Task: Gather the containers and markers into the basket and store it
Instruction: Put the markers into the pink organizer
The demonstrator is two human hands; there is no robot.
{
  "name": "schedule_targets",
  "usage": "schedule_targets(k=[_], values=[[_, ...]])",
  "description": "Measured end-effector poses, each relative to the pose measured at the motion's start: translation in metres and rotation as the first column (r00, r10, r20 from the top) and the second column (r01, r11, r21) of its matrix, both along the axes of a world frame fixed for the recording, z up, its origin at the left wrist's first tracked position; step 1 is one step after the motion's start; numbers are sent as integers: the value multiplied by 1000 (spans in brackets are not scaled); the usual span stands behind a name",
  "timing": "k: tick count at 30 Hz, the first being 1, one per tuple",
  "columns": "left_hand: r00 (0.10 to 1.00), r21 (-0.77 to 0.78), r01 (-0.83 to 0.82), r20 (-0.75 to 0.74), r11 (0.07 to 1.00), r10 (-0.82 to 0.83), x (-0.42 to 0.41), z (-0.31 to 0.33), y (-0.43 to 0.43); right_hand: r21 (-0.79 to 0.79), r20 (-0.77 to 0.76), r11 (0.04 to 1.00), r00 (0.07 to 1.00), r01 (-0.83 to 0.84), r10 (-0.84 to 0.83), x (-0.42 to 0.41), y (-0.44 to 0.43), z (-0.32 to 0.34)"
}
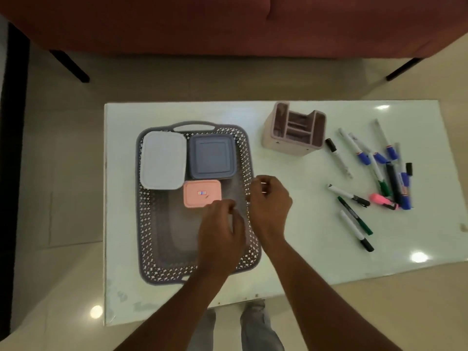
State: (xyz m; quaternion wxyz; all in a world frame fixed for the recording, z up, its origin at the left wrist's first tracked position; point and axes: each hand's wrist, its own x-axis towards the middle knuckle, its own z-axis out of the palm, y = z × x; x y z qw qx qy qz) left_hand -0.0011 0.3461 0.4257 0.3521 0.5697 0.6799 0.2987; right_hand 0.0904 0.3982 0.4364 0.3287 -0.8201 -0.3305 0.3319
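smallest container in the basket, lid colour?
Pink, the small container with a small sticker on its lid, in the basket; head view.

I make out a grey basket (145, 224) with a white-speckled lattice pattern on its walls. It holds a white container (163, 159), a slate-blue container (211, 157) and a pink container (201, 192). The markers (339, 159) are white with blue, green or black caps. The table (316, 219) is pale green.
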Motion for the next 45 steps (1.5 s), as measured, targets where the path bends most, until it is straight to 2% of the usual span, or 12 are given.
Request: schedule_targets(k=[4, 9, 14, 17, 23, 25, 30, 32, 35, 37, 41, 45], values=[[987, 113, 150, 31, 982, -155, 45, 21, 48, 19, 65, 995, 993, 94, -95, 72, 34, 13], [982, 88, 188, -46, 978, -184, 95, 21, 134, -81, 192, 994, 980, 72, -55, 157, 81, 2], [989, -122, 114, -84, 986, -125, 134, -3, 181, -256, -49, 963, 996, -86, 76, 191, 104, -20], [997, -208, 44, -45, 977, -55, 156, -8, 166, -212, -270, 960, 955, -185, 124, 201, 107, -19], [998, -388, -66, -2, 919, 71, 209, 9, 71, -171, -227, 826, 838, -537, 497, 230, 123, -3], [999, -321, -45, -32, 946, 37, 222, 13, 52, -159, -210, 764, 778, -625, 592, 239, 125, -1], [942, 110, -315, -81, 943, 325, 214, 28, 98, -254, -28, 873, 905, -417, 424, 226, 111, -15], [921, 131, -349, -136, 928, 365, 204, 24, 123, -302, -146, 882, 932, -362, 332, 211, 98, -25], [935, 97, -243, -242, 965, 260, 194, 16, 145, -254, -435, 931, 891, -261, 131, 202, 84, -34], [944, 104, -117, -298, 988, 144, 189, 13, 152, -181, -461, 964, 882, -196, 92, 207, 82, -36], [922, 70, 123, -377, 990, -88, 180, 11, 160, -176, -215, 915, 921, -364, 325, 240, 89, -29], [899, -131, 222, -356, 966, -255, 175, 5, 149, -87, -21, 737, 740, -671, 672, 265, 100, -17]])
